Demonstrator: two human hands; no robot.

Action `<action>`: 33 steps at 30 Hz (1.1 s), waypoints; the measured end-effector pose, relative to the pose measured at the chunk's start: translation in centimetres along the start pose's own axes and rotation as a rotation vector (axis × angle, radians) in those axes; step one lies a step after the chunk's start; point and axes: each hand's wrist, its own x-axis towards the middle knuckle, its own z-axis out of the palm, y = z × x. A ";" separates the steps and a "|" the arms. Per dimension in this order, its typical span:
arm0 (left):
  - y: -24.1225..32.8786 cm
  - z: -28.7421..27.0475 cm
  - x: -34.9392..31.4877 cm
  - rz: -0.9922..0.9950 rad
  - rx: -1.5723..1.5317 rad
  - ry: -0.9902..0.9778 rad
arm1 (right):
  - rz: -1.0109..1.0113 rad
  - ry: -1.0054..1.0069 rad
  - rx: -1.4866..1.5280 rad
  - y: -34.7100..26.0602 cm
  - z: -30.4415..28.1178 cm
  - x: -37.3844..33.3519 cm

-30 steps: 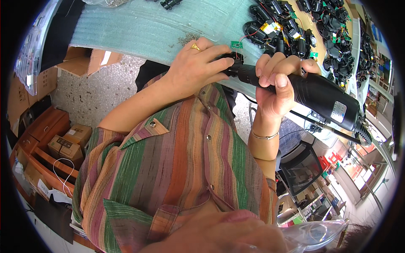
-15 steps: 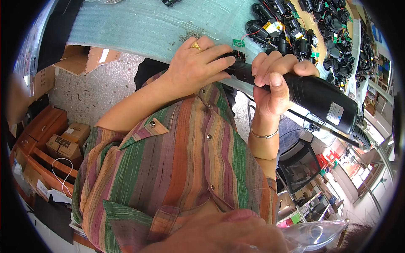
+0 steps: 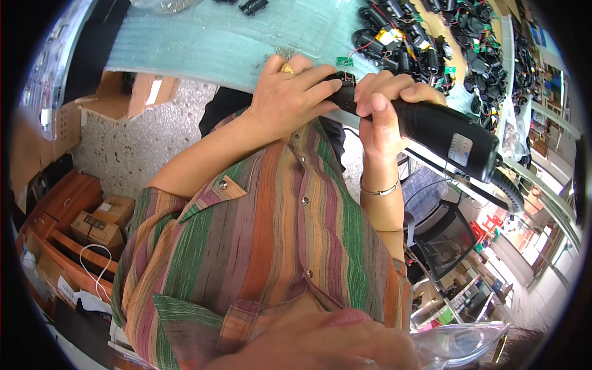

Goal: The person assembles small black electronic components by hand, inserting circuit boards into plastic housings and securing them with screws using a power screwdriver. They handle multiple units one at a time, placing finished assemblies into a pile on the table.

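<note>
Right hand (image 3: 383, 120) and black corded electric screwdriver (image 3: 435, 126) have shifted toward 9 o'clock since the earlier frame, closer to the left hand (image 3: 287, 95); left hand roughly same spot. Clock read on the view, 12 at top. Right hand closed around screwdriver's front half, thumb along near side; tool's nose points to about 10 o'clock, its rear and cord toward 4. Left hand pinches a small black plastic part (image 3: 346, 79) at the nose, fingers bent, ring (image 3: 287, 68) on one; part mostly covered, so cannot tell whether the bit touches it. Green circuit board (image 3: 345, 61) just beside the part, at 12 from it. Loose screws (image 3: 285, 52) on the pale green mat (image 3: 185, 43), near the left hand at 12. Heap of black plastic housings (image 3: 394, 52) with red wires and green boards, 12 to 1 from the right hand. Clear plastic bag (image 3: 163, 5) at 10 from the left hand; open cardboard box (image 3: 148, 92) at 9, below the mat's edge; wooden drawer cabinet (image 3: 71, 197) at 8. Black mesh chair (image 3: 441, 243) at 5 from the right hand.
</note>
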 end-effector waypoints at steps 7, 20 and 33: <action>0.1 -0.9 2.6 -0.053 -0.164 -0.051 | 0.127 -0.114 0.400 -6.3 -3.5 -0.1; -0.9 -6.0 25.0 -0.297 -0.934 -0.127 | -0.140 -0.371 0.908 -12.3 -4.3 4.4; -1.0 18.9 49.8 -0.118 -0.885 0.072 | -0.319 -0.117 0.755 -12.9 -11.5 8.3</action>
